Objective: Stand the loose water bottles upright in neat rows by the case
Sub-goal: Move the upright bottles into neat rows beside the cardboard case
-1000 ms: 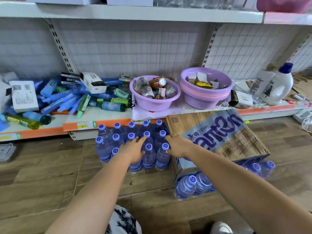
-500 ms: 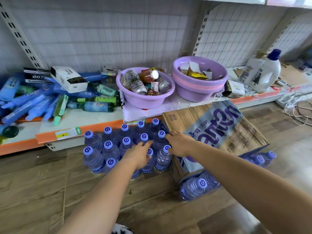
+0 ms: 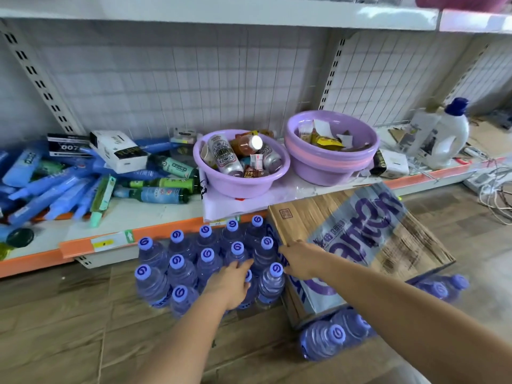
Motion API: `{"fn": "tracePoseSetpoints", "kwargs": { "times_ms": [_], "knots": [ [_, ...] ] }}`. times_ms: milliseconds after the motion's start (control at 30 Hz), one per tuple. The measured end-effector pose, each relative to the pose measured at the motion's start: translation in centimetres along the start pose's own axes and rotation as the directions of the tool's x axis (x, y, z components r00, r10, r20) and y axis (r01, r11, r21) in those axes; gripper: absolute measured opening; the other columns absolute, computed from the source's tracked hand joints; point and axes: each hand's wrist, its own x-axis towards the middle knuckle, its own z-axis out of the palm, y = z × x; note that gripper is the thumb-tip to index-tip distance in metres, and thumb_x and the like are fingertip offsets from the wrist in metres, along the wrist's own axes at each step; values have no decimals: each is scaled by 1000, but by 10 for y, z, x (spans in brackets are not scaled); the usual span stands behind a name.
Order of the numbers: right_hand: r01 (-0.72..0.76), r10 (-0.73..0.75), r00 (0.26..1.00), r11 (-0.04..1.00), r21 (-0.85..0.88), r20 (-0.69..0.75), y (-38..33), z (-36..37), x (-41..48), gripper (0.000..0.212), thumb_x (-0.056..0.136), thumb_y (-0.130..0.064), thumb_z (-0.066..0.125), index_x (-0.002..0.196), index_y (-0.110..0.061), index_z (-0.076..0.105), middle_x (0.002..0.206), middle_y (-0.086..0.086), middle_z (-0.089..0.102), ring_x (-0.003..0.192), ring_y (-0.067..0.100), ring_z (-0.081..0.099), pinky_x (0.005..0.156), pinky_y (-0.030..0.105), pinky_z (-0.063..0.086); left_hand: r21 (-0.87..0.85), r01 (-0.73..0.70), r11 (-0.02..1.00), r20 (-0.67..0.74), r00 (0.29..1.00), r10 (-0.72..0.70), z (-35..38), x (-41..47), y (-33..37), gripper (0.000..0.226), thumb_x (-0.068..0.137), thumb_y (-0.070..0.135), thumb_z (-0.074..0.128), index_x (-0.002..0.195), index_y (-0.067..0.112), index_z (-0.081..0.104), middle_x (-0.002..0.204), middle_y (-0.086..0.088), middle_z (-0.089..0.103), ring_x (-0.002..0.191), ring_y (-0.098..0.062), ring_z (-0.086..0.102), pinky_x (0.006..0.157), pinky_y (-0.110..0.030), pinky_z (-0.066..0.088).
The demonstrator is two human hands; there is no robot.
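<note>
Upright water bottles (image 3: 180, 273) stand in rows on the floor (image 3: 69, 328), just left of the cardboard case (image 3: 346, 245). The left hand (image 3: 230, 281) lies with straight fingers over the front row. The right hand (image 3: 302, 259) touches the case's corner; its grip cannot be told.

Bare forearms, left hand (image 3: 230, 282) and right hand (image 3: 302, 259).

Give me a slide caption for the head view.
Left hand over rows of upright water bottles, right hand at the cardboard case beside them.
</note>
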Motion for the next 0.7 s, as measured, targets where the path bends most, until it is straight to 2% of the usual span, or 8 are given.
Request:
{"fn": "tracePoseSetpoints", "kwargs": {
  "times_ms": [67, 200, 300, 367, 433, 600, 700],
  "knots": [
    [2, -1, 1000, 1000, -8, 5, -1, 9, 2, 40, 94, -26, 47, 131, -13, 41, 131, 15, 44, 119, 37, 48, 89, 44, 46, 9, 4, 1000, 10, 1000, -4, 3, -1, -1, 57, 97, 29, 38, 148, 29, 12, 152, -6, 27, 129, -34, 41, 100, -45, 43],
    [2, -8, 992, 999, -50, -124, -2, 23, 6, 37, 91, -16, 48, 127, -14, 43, 129, 16, 42, 122, 38, 43, 85, 46, 50, 64, 12, 998, -4, 1000, -12, 5, 2, -5, 58, 98, 29, 38, 149, 28, 11, 153, -6, 26, 130, -35, 41, 101, -42, 40],
    [84, -112, 969, 987, -134, -219, -4, 30, 5, 44, 88, -14, 51, 131, -13, 42, 133, 15, 40, 127, 35, 36, 98, 43, 41, 98, 13, 995, -15, 1000, -12, 9, 4, -6, 58, 97, 29, 38, 148, 29, 10, 151, -5, 29, 127, -34, 43, 100, -41, 39],
    [149, -181, 958, 977, -154, -222, -8, 34, 6, 52, 86, -16, 53, 136, -14, 38, 135, 13, 40, 126, 33, 37, 103, 41, 36, 125, 14, 992, -18, 1000, -12, 11, 6, -8, 59, 97, 29, 39, 148, 29, 9, 151, -5, 30, 129, -34, 42, 103, -41, 38],
    [172, -197, 965, 974, -149, -172, -11, 35, 9, 56, 87, -18, 53, 139, -15, 34, 136, 13, 41, 123, 33, 41, 99, 42, 40, 154, 11, 988, -7, 1000, -10, 12, 8, -9, 61, 97, 28, 40, 148, 29, 8, 152, -5, 29, 130, -34, 40, 106, -41, 36],
    [182, -201, 977, 962, -202, -77, -21, 38, 18, 47, 94, -12, 48, 139, -11, 33, 139, 18, 36, 110, 39, 55, 81, 44, 48, 176, 7, 984, 29, 999, -13, 14, 15, -11, 63, 95, 27, 44, 148, 31, 9, 149, -6, 32, 131, -34, 40, 108, -42, 33],
    [147, -154, 987, 983, -108, -53, -24, 42, 25, 47, 94, -7, 48, 138, -14, 35, 145, 19, 28, 108, 40, 57, 73, 41, 47, 196, 32, 980, 7, 999, -34, 18, 18, -6, 62, 93, 25, 48, 146, 30, 16, 143, -8, 38, 122, -35, 48, 99, -42, 40]
  ]
}}
